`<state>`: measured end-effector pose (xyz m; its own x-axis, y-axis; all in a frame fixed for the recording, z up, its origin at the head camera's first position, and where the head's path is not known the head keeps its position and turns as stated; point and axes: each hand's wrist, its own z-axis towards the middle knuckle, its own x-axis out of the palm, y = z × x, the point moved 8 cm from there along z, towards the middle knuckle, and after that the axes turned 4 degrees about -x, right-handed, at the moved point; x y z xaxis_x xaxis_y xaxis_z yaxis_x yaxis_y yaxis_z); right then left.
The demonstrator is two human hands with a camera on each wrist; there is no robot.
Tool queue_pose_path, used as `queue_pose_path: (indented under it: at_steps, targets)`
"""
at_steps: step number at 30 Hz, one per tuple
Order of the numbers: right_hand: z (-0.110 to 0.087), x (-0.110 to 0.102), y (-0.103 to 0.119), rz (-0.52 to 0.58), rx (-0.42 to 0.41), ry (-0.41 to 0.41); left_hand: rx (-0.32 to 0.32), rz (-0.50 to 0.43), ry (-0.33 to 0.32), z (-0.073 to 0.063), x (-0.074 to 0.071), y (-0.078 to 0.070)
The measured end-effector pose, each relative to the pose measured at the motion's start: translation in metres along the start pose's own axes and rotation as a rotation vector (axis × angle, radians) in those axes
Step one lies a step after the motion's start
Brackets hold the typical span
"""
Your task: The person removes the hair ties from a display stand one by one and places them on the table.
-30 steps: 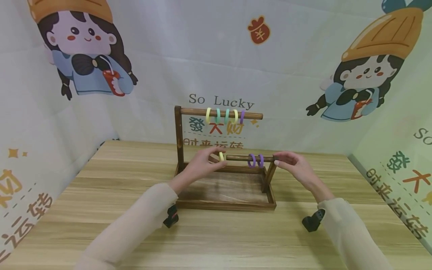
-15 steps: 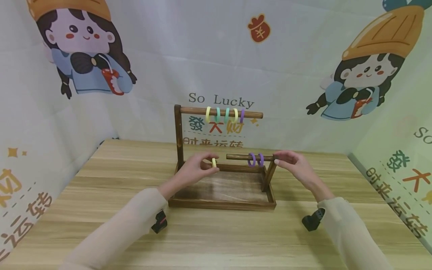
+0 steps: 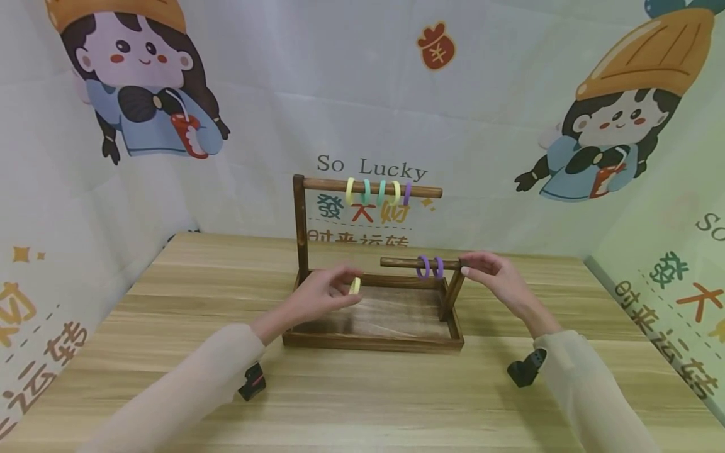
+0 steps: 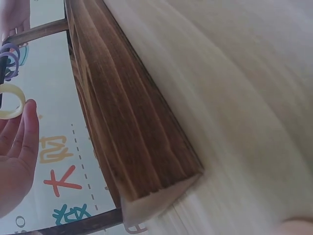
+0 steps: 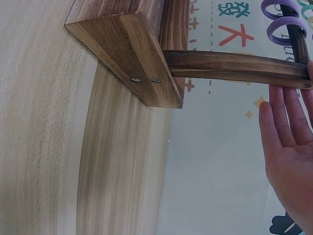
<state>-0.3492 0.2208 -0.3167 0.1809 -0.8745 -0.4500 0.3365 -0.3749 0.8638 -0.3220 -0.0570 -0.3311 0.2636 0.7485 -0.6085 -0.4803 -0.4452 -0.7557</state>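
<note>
My left hand (image 3: 317,292) pinches a yellow ring (image 3: 355,287) between thumb and fingertips, over the tray part of a dark wooden rack (image 3: 370,344). The ring is apart from the free left end of the low rod (image 3: 396,262). On that rod hang two purple rings (image 3: 422,268). My right hand (image 3: 498,280) holds the top of the short post (image 3: 451,294) between thumb and fingers, where the low rod joins it. In the right wrist view its fingers (image 5: 274,127) reach up to the post's end; the thumb is mostly cut off.
Behind, the rack's upper rod (image 3: 328,185) carries several yellow, green and purple rings, borne by a tall post (image 3: 302,233) at the left. The rack stands on a wood-grain table (image 3: 374,402). A printed cloth (image 3: 317,94) hangs behind and at both sides.
My left hand has drawn the yellow ring from the free end of the low rod, moving left and down towards me. The right hand has stayed at the post.
</note>
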Motion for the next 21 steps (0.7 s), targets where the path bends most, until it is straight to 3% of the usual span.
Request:
queue_pose_path:
  at_steps: [4,21]
  targets:
    - [0.0,0.0,0.001,0.005,0.001,0.0,-0.015,0.052,0.015,-0.008,0.0,0.001]
    - [-0.001,0.0,0.002,0.005,0.003,-0.002,0.02,0.058,0.064,-0.027,-0.001,0.0]
